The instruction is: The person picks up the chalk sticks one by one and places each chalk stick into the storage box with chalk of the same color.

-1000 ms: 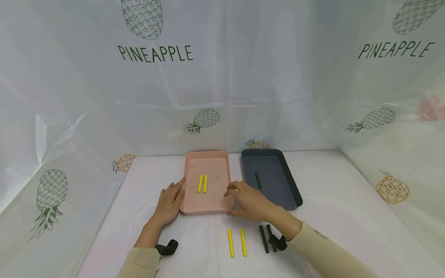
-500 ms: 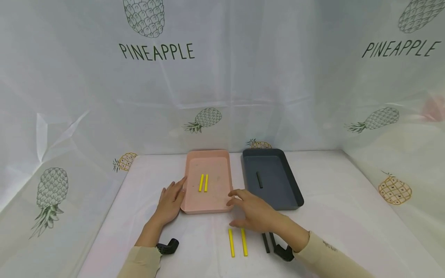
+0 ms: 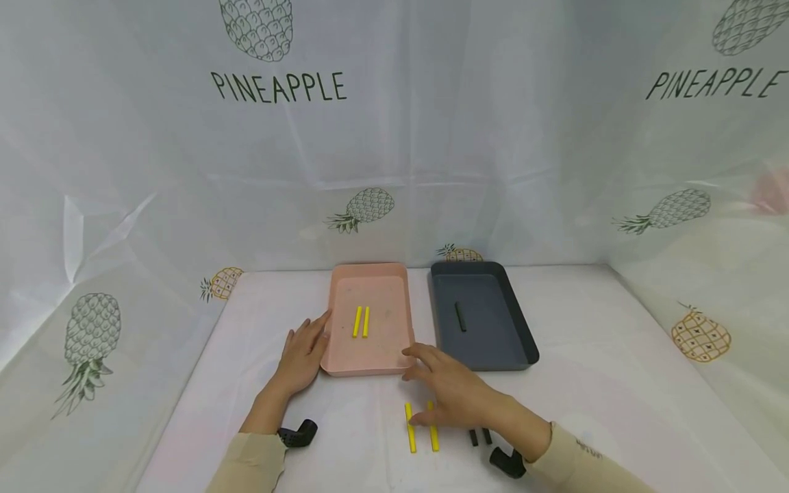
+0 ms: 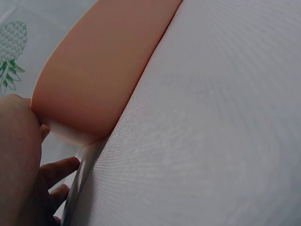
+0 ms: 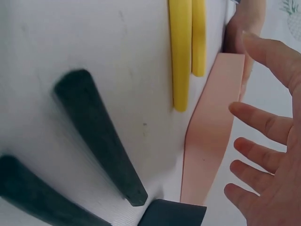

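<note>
My left hand (image 3: 299, 357) rests with straight fingers against the left side of the pink tray (image 3: 385, 352); the left wrist view shows it at the tray's corner. Two thin yellow sticks (image 3: 366, 322) lie side by side in that tray. My right hand (image 3: 455, 394), fingers spread and holding nothing, hovers near the tray's front right corner, its thumb over two more yellow sticks (image 3: 410, 438) on the white cloth. Two dark sticks (image 5: 101, 136) lie to the right of these, partly hidden by the right hand in the head view.
A dark grey tray (image 3: 493, 342) stands right of the pink one, with one dark stick (image 3: 460, 317) in it. Black devices (image 3: 298, 434) sit at both wrists. Behind the trays rises a white curtain (image 3: 493, 157) with pineapple prints.
My right hand has drawn back from the pink tray's right edge toward the front, over the yellow sticks on the cloth. The left hand has stayed at the tray.
</note>
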Available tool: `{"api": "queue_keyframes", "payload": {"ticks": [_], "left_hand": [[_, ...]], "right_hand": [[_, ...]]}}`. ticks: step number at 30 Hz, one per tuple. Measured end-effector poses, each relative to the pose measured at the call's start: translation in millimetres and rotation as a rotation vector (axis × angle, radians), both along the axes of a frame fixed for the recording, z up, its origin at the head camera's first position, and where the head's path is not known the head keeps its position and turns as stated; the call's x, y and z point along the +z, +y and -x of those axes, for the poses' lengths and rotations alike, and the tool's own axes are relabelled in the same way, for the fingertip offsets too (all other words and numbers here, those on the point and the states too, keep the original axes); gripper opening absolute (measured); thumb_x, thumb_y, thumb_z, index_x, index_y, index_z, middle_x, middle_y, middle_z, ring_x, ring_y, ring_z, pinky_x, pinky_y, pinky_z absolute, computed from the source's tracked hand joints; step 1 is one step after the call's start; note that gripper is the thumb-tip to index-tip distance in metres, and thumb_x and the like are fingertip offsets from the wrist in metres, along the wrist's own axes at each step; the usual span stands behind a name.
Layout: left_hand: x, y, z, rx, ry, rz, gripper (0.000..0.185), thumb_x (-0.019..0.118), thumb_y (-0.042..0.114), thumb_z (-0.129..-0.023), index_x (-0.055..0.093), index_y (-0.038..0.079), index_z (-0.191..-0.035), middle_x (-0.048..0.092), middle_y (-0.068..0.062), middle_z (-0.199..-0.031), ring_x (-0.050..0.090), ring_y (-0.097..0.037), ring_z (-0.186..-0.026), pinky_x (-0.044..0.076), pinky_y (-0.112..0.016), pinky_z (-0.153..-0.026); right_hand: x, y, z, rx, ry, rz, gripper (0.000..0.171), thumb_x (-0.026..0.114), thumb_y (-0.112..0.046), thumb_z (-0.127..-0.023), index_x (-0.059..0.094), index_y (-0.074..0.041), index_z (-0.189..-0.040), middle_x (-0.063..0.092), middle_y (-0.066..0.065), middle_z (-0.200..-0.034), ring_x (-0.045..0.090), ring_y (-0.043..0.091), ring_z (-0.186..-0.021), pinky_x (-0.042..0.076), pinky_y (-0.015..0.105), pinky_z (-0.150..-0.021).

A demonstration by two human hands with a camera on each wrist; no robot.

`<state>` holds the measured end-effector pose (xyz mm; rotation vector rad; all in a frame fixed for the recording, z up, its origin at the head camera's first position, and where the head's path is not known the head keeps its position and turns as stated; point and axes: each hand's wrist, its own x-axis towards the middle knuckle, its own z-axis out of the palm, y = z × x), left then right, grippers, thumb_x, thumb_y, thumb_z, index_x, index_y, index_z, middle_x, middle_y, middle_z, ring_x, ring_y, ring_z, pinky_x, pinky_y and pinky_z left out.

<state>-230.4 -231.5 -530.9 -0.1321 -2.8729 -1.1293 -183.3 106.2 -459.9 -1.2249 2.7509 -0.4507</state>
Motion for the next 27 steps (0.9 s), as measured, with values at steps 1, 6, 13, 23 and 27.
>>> {"api": "queue_keyframes", "payload": {"ticks": [1, 6, 13, 23, 27], "left_hand": [[0.4, 0, 0.1, -0.001, 0.003, -0.001, 0.052, 0.035, 0.038, -0.113, 0.031, 0.029, -0.164, 0.036, -0.01, -0.168, 0.015, -0.046, -0.159, -0.006, -0.068, -0.126], [2.3, 0, 0.0, 0.001, 0.001, -0.001, 0.052, 0.035, 0.037, -0.113, 0.031, 0.029, -0.164, 0.036, -0.011, -0.168, 0.015, -0.046, -0.159, -0.006, -0.068, -0.126], [2.4, 0, 0.3, -0.001, -0.004, 0.001, 0.052, 0.035, 0.037, -0.113, 0.031, 0.03, -0.164, 0.035, -0.009, -0.169, 0.015, -0.044, -0.16, -0.006, -0.067, -0.127], [1.7, 0, 1.1, -0.007, 0.001, 0.004, 0.052, 0.035, 0.037, -0.113, 0.031, 0.028, -0.164, 0.035, -0.011, -0.169, 0.015, -0.045, -0.159, -0.007, -0.068, -0.126], [0.6, 1, 1.0, -0.002, 0.001, 0.008, 0.052, 0.035, 0.037, -0.113, 0.031, 0.028, -0.164, 0.035, -0.011, -0.169, 0.015, -0.045, -0.159, -0.006, -0.068, -0.126]], "right_hand": [[-0.8, 0, -0.7, 0.001, -0.002, -0.003, 0.063, 0.082, -0.057, -0.083, 0.067, -0.02, -0.131, 0.037, 0.003, -0.164, 0.036, 0.027, -0.153, 0.045, 0.05, -0.117], [-3.9, -1, -4.2, 0.006, -0.027, -0.024, 0.067, 0.084, -0.058, -0.081, 0.068, -0.019, -0.132, 0.035, 0.002, -0.166, 0.033, 0.028, -0.155, 0.039, 0.052, -0.122], [-7.2, -2, -7.0, 0.003, -0.048, -0.062, 0.072, 0.085, -0.062, -0.077, 0.068, -0.02, -0.133, 0.034, 0.002, -0.167, 0.024, 0.031, -0.159, 0.028, 0.054, -0.128], [-13.9, -4, -9.9, 0.021, -0.004, -0.098, 0.077, 0.084, -0.07, -0.072, 0.069, -0.021, -0.129, 0.032, 0.004, -0.167, 0.019, 0.033, -0.161, 0.028, 0.056, -0.128], [-17.1, -5, -11.9, 0.008, 0.003, -0.124, 0.077, 0.084, -0.072, -0.071, 0.07, -0.022, -0.127, 0.029, 0.004, -0.169, 0.016, 0.032, -0.162, 0.027, 0.054, -0.128]]}}
